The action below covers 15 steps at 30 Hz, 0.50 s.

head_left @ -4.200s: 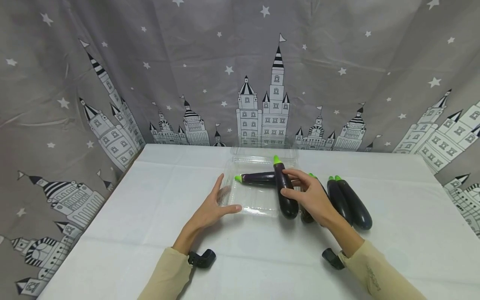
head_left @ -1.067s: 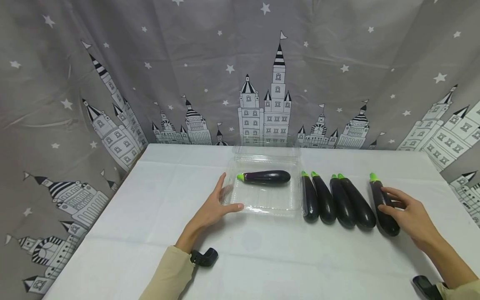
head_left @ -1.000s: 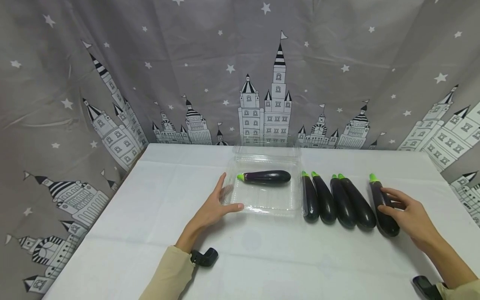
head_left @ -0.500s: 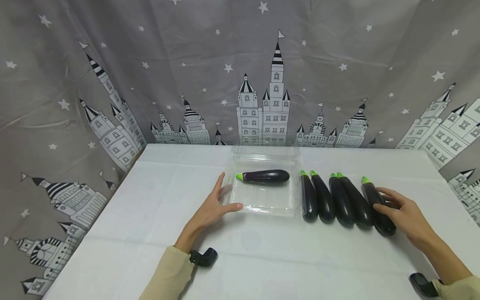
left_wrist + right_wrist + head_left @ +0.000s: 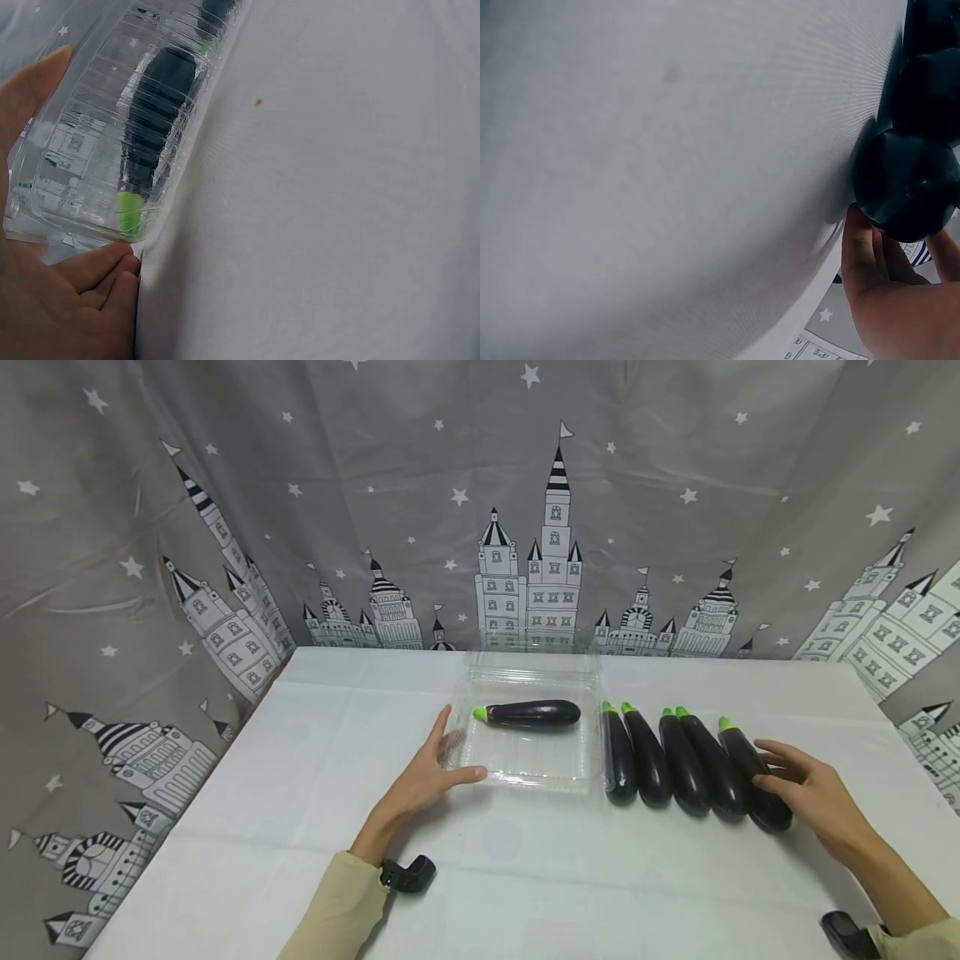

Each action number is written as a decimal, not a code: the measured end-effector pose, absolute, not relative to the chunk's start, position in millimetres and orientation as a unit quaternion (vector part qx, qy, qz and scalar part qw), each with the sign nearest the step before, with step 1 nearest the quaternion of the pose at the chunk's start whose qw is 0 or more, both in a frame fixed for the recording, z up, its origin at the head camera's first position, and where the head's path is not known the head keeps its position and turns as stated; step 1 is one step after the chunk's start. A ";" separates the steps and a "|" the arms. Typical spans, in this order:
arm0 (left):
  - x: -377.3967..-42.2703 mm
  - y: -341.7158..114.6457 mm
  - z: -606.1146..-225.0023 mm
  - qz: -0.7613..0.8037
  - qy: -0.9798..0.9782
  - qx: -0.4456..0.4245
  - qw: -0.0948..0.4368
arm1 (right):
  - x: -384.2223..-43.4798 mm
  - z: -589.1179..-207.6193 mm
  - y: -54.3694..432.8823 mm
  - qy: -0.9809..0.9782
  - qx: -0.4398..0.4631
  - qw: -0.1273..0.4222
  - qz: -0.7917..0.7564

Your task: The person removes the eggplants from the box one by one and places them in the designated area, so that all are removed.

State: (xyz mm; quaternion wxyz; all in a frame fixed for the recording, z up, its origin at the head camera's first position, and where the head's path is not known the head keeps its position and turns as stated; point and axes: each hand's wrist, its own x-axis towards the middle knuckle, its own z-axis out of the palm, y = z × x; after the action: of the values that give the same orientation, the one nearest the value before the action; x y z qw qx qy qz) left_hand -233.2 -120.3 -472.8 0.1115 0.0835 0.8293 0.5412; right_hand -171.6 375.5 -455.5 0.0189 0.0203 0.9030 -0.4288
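Note:
A clear plastic clamshell container [image 5: 525, 764] stands on the white table with its lid raised at the back. One dark eggplant [image 5: 534, 714] with a green stem end lies crosswise inside. My left hand [image 5: 420, 781] spans the container's left front corner, thumb and fingers spread against it. To the right of the container several eggplants [image 5: 651, 760] lie side by side, stems pointing away. My right hand [image 5: 817, 793] is at the right side of the rightmost eggplant [image 5: 757, 785], with thumb and fingertips right at its skin and not wrapped around it.
A white cloth [image 5: 570, 877] covers the table. Behind it hangs a grey curtain [image 5: 375, 485] printed with castles and stars. A black camera mount [image 5: 408, 874] sits on the left wrist, another mount [image 5: 849, 933] on the right.
An eggplant seen over the container earlier was carried right to the row's end. Lately it has shifted left against its neighbour, and my right hand's hold has loosened. The left hand stays put.

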 end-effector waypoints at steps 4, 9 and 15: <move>-232.7 -120.5 -472.1 0.541 0.829 0.085 0.113 | -172.4 -456.1 375.2 0.905 0.019 0.013 -0.426; -232.2 -120.2 -469.1 0.543 0.827 0.080 0.121 | -172.8 -456.5 375.7 0.906 0.022 0.011 -0.422; -221.1 -115.2 -443.3 0.546 0.823 0.080 0.135 | -171.7 -456.2 375.7 0.902 0.029 0.015 -0.430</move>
State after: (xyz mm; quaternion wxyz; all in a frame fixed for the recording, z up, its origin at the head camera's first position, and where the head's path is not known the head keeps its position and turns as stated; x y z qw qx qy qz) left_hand -221.1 -115.2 -443.3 0.1353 0.0796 0.8230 0.5459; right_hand -171.7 375.7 -456.2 0.0154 0.0293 0.9024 -0.4295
